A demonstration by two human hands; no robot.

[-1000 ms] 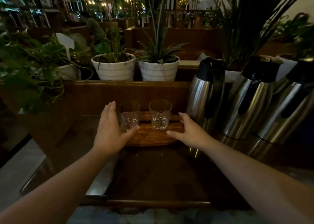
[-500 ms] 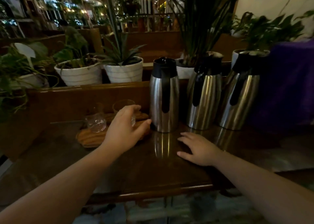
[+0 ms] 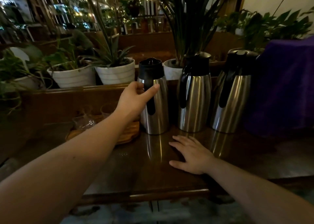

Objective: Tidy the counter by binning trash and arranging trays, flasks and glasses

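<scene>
A dim room full of potted greenery and small lights lies behind a dark, glossy wooden counter (image 3: 153, 178) with a raised wooden ledge along its back. On it stand three steel flasks in a row, each a tapered brushed-metal body with a black top and a black handle down its front. The left flask (image 3: 155, 105) stands upright just beside a wooden tray (image 3: 129, 135); the middle flask (image 3: 195, 98) and the right flask (image 3: 232, 98) stand a little apart to its right. The left hand (image 3: 134, 98) is raised at the left flask's upper body, fingers curled on its far side and thumb stretched across the metal by the handle; whether it grips firmly cannot be told. The right hand (image 3: 192, 155) lies flat and open on the counter in front of the flasks, holding nothing. Two clear glasses (image 3: 85, 122) stand on the tray, partly hidden by the left forearm. Behind the ledge sit white ribbed plant pots (image 3: 117, 72), and a purple cloth (image 3: 285, 88) covers something at the right.
</scene>
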